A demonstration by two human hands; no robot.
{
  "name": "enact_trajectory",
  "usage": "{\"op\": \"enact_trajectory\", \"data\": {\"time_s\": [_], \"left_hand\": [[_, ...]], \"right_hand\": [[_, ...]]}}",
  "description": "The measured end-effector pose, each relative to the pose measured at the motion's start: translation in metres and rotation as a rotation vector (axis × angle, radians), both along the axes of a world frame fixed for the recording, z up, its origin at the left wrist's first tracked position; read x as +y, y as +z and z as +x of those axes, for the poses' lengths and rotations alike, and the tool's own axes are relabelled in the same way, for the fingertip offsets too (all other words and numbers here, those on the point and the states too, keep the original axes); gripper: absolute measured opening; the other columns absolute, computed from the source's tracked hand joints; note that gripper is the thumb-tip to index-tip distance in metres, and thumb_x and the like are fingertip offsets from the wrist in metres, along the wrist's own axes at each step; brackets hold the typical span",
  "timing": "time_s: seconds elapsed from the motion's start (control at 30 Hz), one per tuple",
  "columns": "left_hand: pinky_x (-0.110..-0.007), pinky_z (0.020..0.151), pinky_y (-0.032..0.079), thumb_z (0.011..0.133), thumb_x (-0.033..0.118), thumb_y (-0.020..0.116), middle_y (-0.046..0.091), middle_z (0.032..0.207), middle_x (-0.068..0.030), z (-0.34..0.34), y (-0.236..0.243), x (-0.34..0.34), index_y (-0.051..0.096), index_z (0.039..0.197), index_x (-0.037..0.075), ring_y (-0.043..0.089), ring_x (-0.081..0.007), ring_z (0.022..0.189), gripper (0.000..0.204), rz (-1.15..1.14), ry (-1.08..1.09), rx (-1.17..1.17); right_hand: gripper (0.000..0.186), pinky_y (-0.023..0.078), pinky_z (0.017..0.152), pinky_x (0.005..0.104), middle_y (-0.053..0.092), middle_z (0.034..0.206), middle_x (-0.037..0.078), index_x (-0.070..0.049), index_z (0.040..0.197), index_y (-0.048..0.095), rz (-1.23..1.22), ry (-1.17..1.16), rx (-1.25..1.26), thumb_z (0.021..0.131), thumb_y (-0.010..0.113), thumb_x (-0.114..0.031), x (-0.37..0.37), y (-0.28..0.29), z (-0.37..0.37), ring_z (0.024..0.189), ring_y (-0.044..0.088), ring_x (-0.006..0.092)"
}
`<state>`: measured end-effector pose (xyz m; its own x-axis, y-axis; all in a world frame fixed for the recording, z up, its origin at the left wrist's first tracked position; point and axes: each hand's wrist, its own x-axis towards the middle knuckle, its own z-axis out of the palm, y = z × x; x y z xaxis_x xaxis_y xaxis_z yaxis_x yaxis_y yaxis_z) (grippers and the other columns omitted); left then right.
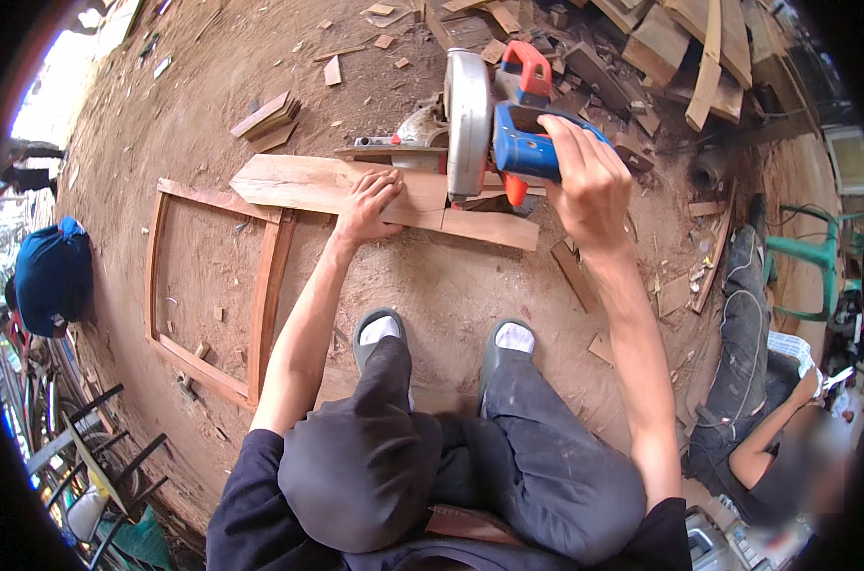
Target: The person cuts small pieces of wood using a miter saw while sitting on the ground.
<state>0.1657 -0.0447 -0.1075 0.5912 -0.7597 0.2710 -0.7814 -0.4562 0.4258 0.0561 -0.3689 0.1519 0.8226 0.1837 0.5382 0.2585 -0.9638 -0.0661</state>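
A circular saw (pixel 467 124) with a silver blade guard, blue rear handle and red front handle stands across a wooden board (pixel 303 181). Around the blue handle my right hand (pixel 586 181) is closed. My left hand (pixel 367 206) grips the board to the left of the saw, fingers over its top and thumb by the near edge. A thin line crosses the board just under the guard, with a short end section (pixel 494 228) lying to its right. The guard hides the blade, so I cannot tell whether it turns.
A rectangular wooden frame (pixel 268 295) lies on the dirt at left, near a small stack of offcuts (pixel 266 119). Scrap planks (pixel 655 48) pile up at far right. Another person (pixel 736 362) is at right, by a green chair (pixel 801 249). A dark blue bag (pixel 53 276) is at left.
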Motion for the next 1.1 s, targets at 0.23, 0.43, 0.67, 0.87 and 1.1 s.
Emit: {"op": "enact_trajectory", "data": {"time_s": [0.23, 0.43, 0.67, 0.87, 1.1], "left_hand": [[-0.050, 0.120, 0.037, 0.051, 0.026, 0.090, 0.057, 0.145, -0.0112, -0.014, 0.009, 0.014, 0.062, 0.133, 0.006, 0.053, -0.0321, 0.133, 0.089, 0.059, -0.051, 0.020], [-0.051, 0.121, 0.036, 0.053, 0.026, 0.088, 0.057, 0.146, -0.0113, -0.024, 0.010, 0.013, 0.061, 0.135, 0.007, 0.052, -0.0319, 0.136, 0.088, 0.037, -0.067, 0.045], [-0.050, 0.121, 0.036, 0.054, 0.025, 0.087, 0.060, 0.143, -0.0106, -0.025, 0.000, 0.010, 0.064, 0.133, 0.008, 0.052, -0.0302, 0.137, 0.084, 0.003, -0.013, 0.047], [-0.049, 0.121, 0.037, 0.054, 0.024, 0.089, 0.060, 0.144, -0.0101, -0.025, -0.001, 0.007, 0.064, 0.133, 0.008, 0.053, -0.0297, 0.137, 0.084, 0.021, 0.004, 0.043], [-0.049, 0.121, 0.036, 0.052, 0.022, 0.091, 0.058, 0.146, -0.0108, -0.029, 0.005, -0.001, 0.064, 0.133, 0.008, 0.051, -0.0320, 0.137, 0.086, 0.008, 0.029, 0.068]], "right_hand": [[0.071, 0.038, 0.119, 0.0510, 0.057, 0.133, 0.009, -0.013, 0.147, 0.051, -0.023, 0.016, -0.066, 0.082, 0.080, -0.019, -0.004, -0.005, -0.022, 0.130, 0.051, 0.0267], [0.045, 0.053, 0.094, 0.0446, 0.065, 0.114, 0.015, 0.000, 0.125, 0.061, 0.662, -0.384, 0.142, 0.089, 0.078, -0.020, -0.016, -0.153, -0.134, 0.106, 0.064, 0.0293], [0.041, 0.051, 0.056, 0.0248, 0.070, 0.095, 0.009, 0.004, 0.113, 0.066, 1.953, -0.564, 0.621, 0.089, 0.082, -0.025, 0.004, -0.241, -0.141, 0.072, 0.066, 0.0106], [0.028, 0.050, 0.059, 0.0261, 0.070, 0.081, 0.003, 0.000, 0.097, 0.068, 1.450, -0.647, 0.598, 0.084, 0.086, -0.017, 0.006, -0.223, -0.119, 0.069, 0.063, 0.0080], [0.021, 0.055, 0.070, 0.0371, 0.072, 0.081, 0.016, 0.001, 0.096, 0.066, 1.119, -0.425, 0.384, 0.084, 0.079, -0.011, 0.049, -0.142, -0.088, 0.080, 0.075, 0.0250]]}}
